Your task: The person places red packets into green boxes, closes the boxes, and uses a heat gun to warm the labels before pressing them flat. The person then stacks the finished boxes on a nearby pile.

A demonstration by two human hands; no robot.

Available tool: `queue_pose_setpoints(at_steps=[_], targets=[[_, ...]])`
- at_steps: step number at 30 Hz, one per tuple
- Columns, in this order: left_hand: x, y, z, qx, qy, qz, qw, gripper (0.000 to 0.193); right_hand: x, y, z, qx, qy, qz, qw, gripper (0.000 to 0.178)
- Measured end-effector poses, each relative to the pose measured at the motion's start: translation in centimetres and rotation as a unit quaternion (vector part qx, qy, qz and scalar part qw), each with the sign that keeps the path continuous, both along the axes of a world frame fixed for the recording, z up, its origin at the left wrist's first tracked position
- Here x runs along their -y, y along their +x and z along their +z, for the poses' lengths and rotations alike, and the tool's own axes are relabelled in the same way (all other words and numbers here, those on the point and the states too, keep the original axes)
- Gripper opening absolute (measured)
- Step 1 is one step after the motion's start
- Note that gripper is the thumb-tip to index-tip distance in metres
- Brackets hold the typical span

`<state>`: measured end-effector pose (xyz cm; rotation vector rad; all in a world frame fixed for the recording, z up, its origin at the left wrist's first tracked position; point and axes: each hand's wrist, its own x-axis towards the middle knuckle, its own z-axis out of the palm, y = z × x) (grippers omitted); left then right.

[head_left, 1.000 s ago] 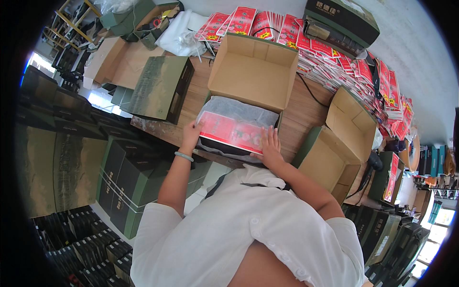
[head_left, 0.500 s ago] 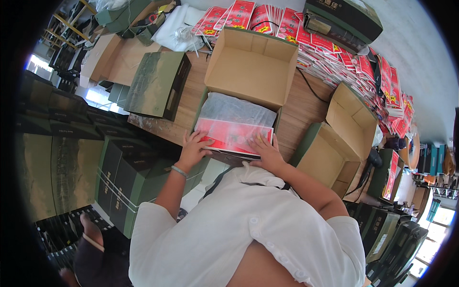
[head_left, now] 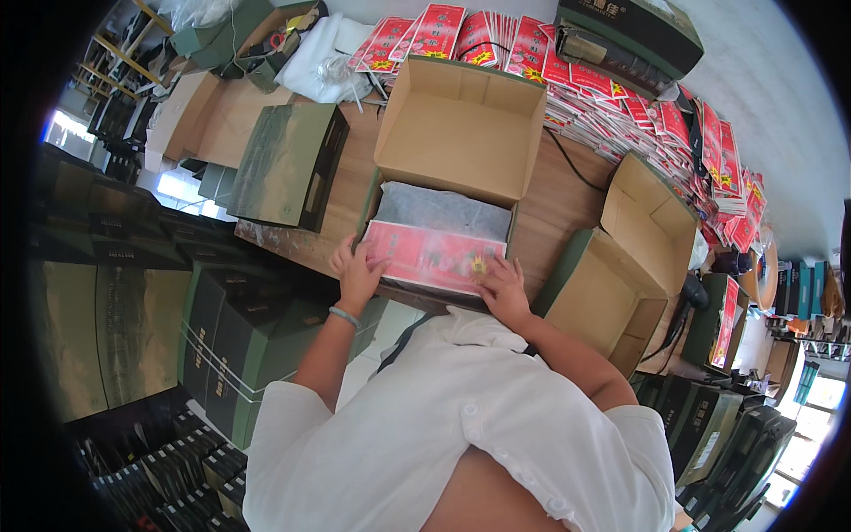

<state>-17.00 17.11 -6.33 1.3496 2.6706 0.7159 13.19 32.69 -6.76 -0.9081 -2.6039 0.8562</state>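
Observation:
An open cardboard box (head_left: 460, 124) stands before me on the wooden table, its lid tipped back and its inside brown. White translucent wrapping (head_left: 441, 211) covers the far part of the contents. Along the near side lies a flat red and pink printed packet (head_left: 425, 257). My left hand (head_left: 357, 272) rests at the packet's left end and the box's near left corner, fingers apart. My right hand (head_left: 503, 288) is at the packet's lower right corner, its fingers bent a little and spread. Neither hand grips anything that I can see.
A second open box (head_left: 612, 284) stands to the right, a closed green box (head_left: 291, 164) to the left. Heaps of red packets (head_left: 620, 115) line the table's back, beneath a dark box (head_left: 634, 40). Strapped boxes (head_left: 239, 328) stack beside the table at left. A black cable (head_left: 574, 160) crosses the wood.
My right hand has slid right and nearer me, uncovering a yellow patch on the packet. My left hand has shifted slightly left. Another person's arm at the lower left has left the view.

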Motion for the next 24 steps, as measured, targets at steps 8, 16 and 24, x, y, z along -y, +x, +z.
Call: queue_pose_setpoints(at_steps=[8, 16, 24], targets=[[0.4, -2.6, -2.1, 0.286, 0.025, 0.141, 0.947, 0.066, -13.0, -3.4, -3.4, -0.201, -0.187, -0.297, 0.915, 0.080], [-1.7, 0.2, -2.9, 0.292, 0.042, 0.142, 0.945, 0.056, -23.2, -5.7, -1.1, -0.121, -0.448, -0.273, 0.843, 0.052], [-2.8, -0.5, -0.6, 0.668, 0.114, 0.190, 0.711, 0.091, -21.6, 0.1, -1.4, -0.098, -0.038, -0.102, 0.989, 0.033]])
